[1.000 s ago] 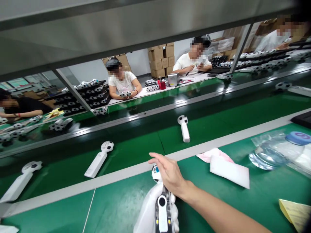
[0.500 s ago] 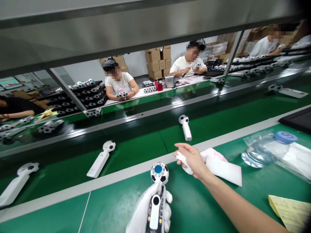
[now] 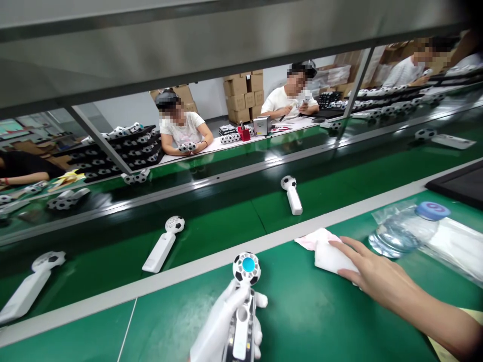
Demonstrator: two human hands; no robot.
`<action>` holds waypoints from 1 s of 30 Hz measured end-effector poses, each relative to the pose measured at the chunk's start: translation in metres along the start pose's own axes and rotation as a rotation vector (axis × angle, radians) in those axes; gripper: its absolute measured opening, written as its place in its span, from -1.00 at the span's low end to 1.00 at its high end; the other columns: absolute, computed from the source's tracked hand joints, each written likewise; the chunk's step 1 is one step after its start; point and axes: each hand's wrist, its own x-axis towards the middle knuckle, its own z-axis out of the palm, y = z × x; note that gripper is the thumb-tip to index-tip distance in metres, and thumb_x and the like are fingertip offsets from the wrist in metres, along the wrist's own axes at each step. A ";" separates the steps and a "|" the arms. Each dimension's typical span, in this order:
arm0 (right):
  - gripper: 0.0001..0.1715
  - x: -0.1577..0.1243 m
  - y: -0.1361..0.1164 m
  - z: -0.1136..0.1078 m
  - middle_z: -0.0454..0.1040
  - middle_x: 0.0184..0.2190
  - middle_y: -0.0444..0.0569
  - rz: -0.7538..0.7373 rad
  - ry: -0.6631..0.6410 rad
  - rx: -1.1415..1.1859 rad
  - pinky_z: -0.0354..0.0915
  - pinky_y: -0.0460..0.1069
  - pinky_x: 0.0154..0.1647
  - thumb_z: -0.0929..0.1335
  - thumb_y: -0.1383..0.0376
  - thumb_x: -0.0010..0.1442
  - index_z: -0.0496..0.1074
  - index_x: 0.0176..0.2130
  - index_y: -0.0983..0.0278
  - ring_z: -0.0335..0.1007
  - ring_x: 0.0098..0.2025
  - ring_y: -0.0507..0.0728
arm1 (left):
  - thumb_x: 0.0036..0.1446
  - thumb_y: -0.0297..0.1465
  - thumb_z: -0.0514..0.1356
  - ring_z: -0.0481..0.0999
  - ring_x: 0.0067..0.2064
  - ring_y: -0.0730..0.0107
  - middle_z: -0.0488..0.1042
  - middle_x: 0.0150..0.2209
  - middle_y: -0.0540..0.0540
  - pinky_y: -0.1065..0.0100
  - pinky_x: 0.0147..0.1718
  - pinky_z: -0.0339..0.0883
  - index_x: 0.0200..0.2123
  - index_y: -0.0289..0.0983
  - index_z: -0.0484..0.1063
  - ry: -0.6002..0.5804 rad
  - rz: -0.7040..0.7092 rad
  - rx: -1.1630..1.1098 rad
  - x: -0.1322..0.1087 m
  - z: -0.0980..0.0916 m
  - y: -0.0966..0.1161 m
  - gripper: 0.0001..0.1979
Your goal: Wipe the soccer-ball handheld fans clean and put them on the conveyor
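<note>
My left hand [image 3: 222,317], in a white glove, is wrapped around the handle of a handheld fan [image 3: 247,268]. The fan's round head has a black-and-white football pattern and a blue disc in its middle; its handle shows a white strip with a round opening. My bare right hand [image 3: 377,279] closes its fingers and thumb over the right end of a white foam-like pad [image 3: 328,256] on the green bench. Beside that pad lies a crumpled pinkish-white cloth [image 3: 315,238]. The palm side of my right hand is hidden.
Football-headed fans [image 3: 162,251] lie on the green conveyor belt [image 3: 226,221] ahead. To the right are a water bottle [image 3: 403,231], a clear bag [image 3: 460,246], a black tray [image 3: 460,186] and yellow paper [image 3: 437,347]. Several people work across the belt.
My right hand has moved right and down, from holding a small white piece in the air to the white pad. The belt's fans have shifted slightly right. My left hand keeps the fan.
</note>
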 end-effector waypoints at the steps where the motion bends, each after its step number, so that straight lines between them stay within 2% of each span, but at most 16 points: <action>1: -0.44 -0.002 0.001 0.001 0.22 0.13 0.04 -0.026 -0.003 -0.021 0.30 0.04 -0.68 0.21 0.17 0.13 0.16 0.14 0.08 0.43 -0.51 0.16 | 0.16 -0.29 0.09 0.43 -0.27 0.41 0.39 -0.18 -0.11 0.29 -0.33 0.39 -0.08 -0.32 0.30 0.003 0.003 0.011 0.007 0.003 0.001 -0.70; 4: -0.34 -0.004 -0.001 0.000 0.18 0.16 0.03 -0.110 -0.003 -0.042 0.30 0.02 -0.65 0.25 0.19 0.10 0.06 0.19 0.03 0.42 -0.53 0.13 | 0.17 -0.29 0.08 0.44 -0.28 0.42 0.39 -0.18 -0.11 0.31 -0.34 0.39 -0.07 -0.32 0.30 0.017 0.003 0.048 0.022 0.010 0.005 -0.70; 8: -0.25 -0.007 -0.005 -0.004 0.12 0.20 0.05 -0.195 -0.029 -0.080 0.27 0.02 -0.68 0.24 0.21 0.11 -0.09 0.24 0.01 0.38 -0.60 0.09 | 0.17 -0.29 0.08 0.44 -0.32 0.45 0.40 -0.21 -0.10 0.33 -0.37 0.39 -0.07 -0.31 0.29 0.038 -0.014 0.096 0.024 0.013 0.005 -0.70; 10: -0.31 -0.008 -0.004 -0.005 0.15 0.18 0.06 -0.241 -0.046 -0.086 0.27 0.02 -0.67 0.20 0.25 0.15 -0.07 0.23 0.03 0.38 -0.59 0.09 | 0.17 -0.28 0.08 0.44 -0.31 0.44 0.40 -0.20 -0.10 0.33 -0.36 0.39 -0.07 -0.31 0.29 0.050 -0.012 0.114 0.021 0.012 0.005 -0.70; 14: -0.45 -0.008 -0.008 -0.015 0.20 0.12 0.08 -0.287 -0.073 -0.028 0.26 0.00 -0.62 0.13 0.33 0.18 0.11 0.16 0.05 0.38 -0.55 0.08 | 0.17 -0.29 0.08 0.44 -0.30 0.44 0.40 -0.20 -0.10 0.33 -0.36 0.39 -0.08 -0.31 0.30 0.073 -0.013 0.150 0.016 0.010 0.008 -0.71; 16: -0.48 -0.007 -0.022 -0.026 0.21 0.10 0.07 -0.297 -0.068 0.062 0.28 0.00 -0.56 0.14 0.34 0.17 0.18 0.11 0.04 0.40 -0.49 0.09 | 0.17 -0.30 0.09 0.43 -0.33 0.46 0.40 -0.23 -0.08 0.36 -0.39 0.39 -0.10 -0.32 0.30 0.087 -0.023 0.173 0.016 0.010 0.008 -0.72; 19: -0.47 -0.003 -0.055 -0.043 0.23 0.06 0.05 -0.371 -0.064 0.211 0.33 0.02 -0.41 0.18 0.37 0.13 0.20 0.09 0.01 0.41 -0.31 0.14 | 0.17 -0.30 0.08 0.42 -0.41 0.52 0.40 -0.29 -0.05 0.43 -0.48 0.36 -0.11 -0.32 0.30 0.118 -0.043 0.212 0.021 0.013 0.007 -0.73; 21: -0.40 -0.001 -0.078 -0.051 0.25 0.03 0.05 -0.447 -0.113 0.257 0.33 0.02 -0.41 0.19 0.39 0.11 0.15 0.12 0.00 0.40 -0.33 0.12 | 0.18 -0.30 0.08 0.37 -0.53 0.59 0.40 -0.37 -0.02 0.49 -0.58 0.31 -0.07 -0.32 0.27 0.144 -0.060 0.243 0.026 0.017 0.006 -0.70; 23: -0.33 0.001 -0.097 -0.053 0.26 0.01 0.04 -0.499 -0.155 0.257 0.31 0.03 -0.44 0.19 0.41 0.08 0.10 0.15 -0.02 0.38 -0.39 0.11 | 0.15 -0.33 0.09 0.27 -0.66 0.64 0.39 -0.48 0.04 0.55 -0.70 0.18 0.06 -0.32 0.16 0.173 -0.073 0.270 0.032 0.021 0.004 -0.59; 27: -0.25 0.003 -0.113 -0.048 0.28 -0.02 0.03 -0.543 -0.141 0.260 0.28 -0.01 -0.43 0.21 0.46 0.03 0.06 0.17 -0.02 0.38 -0.37 0.10 | 0.02 -0.42 0.16 0.19 -0.78 0.60 0.37 -0.63 0.11 0.54 -0.80 -0.01 0.23 -0.31 -0.16 0.214 -0.074 0.299 0.037 0.026 0.005 -0.25; 30: -0.22 0.004 -0.115 -0.047 0.28 -0.03 0.03 -0.550 -0.139 0.247 0.26 -0.04 -0.45 0.21 0.48 0.01 0.04 0.18 0.01 0.38 -0.36 0.09 | 0.02 -0.38 0.16 0.22 -0.76 0.57 0.35 -0.64 0.11 0.54 -0.79 0.01 0.23 -0.31 -0.16 0.220 -0.089 0.305 0.036 0.027 0.005 -0.24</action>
